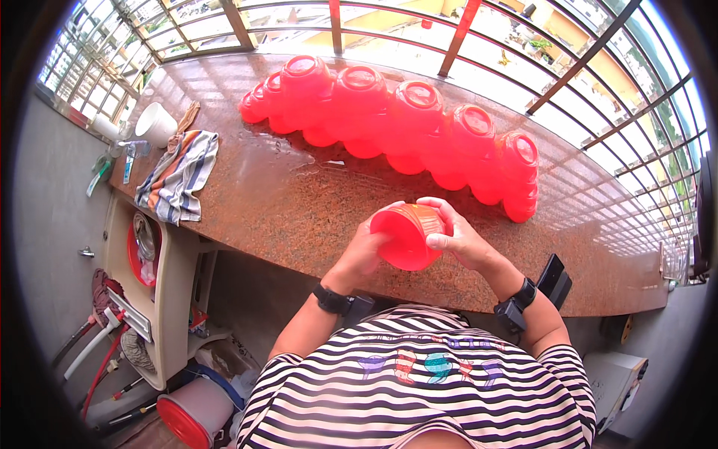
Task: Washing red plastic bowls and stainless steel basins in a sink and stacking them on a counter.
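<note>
A red plastic bowl [410, 238] is tilted on its side between my two hands, over the near edge of the stone counter [284, 217]. My left hand [366, 247] grips its left side, the thumb reaching to the open mouth. Around its right side curl the fingers of my right hand [460, 238], with the thumb near the rim. Beyond my hands, a long curved row of stacked red bowls [404, 131] stands upside down on the counter, several of them with round bases facing up.
A striped cloth [179, 176] hangs over the counter's left edge beside a white cup [155, 124]. A dark phone-like object [554, 280] lies at the front right edge. Below left are a sink [173, 299] and a red-lidded bucket [196, 410]. Window bars [460, 37] line the back.
</note>
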A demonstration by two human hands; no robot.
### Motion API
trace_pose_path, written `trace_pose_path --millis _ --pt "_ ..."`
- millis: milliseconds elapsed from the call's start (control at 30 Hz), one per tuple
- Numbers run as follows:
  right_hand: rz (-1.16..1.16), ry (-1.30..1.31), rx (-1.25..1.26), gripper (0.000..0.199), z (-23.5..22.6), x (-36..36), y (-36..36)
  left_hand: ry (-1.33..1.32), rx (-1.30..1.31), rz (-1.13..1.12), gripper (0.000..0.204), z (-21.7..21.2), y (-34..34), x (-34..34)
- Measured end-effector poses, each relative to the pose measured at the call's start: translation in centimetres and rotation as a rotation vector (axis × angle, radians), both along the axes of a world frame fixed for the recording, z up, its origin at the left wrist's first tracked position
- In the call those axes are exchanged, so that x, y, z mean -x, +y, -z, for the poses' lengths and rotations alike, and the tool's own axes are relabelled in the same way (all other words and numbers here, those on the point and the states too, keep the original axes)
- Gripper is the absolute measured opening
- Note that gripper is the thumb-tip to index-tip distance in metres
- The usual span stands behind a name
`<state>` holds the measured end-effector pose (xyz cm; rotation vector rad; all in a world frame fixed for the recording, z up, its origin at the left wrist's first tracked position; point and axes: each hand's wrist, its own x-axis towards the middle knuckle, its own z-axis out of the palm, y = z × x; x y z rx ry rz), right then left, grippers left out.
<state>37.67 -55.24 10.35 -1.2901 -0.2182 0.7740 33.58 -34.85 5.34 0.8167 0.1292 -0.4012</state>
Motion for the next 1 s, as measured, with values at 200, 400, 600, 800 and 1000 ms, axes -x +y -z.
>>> trace_pose_path --millis 200,400,600,800,1000 --pt "-0.007 -0.224 0.197 0.092 -3.0 -1.9 4.3 -0.039 0.013 -0.125 0.040 1.6 3.8 0.3" --pt "0.061 -0.781 0.320 0.085 -9.0 -7.5 9.4 0.034 0.125 -0.234 0.034 4.4 7.9 1.4" --pt "0.069 -1.510 0.774 0.079 -11.9 -16.8 16.2 0.041 0.142 -0.300 0.033 4.9 9.8 2.1" --pt "0.026 -1.641 1.073 0.076 -9.9 -21.8 20.6 0.072 0.169 -0.305 0.033 4.5 11.0 2.4" --pt "-0.015 -1.669 1.241 0.078 -9.5 -22.8 22.1 0.075 0.153 -0.311 0.035 5.3 11.7 2.4"
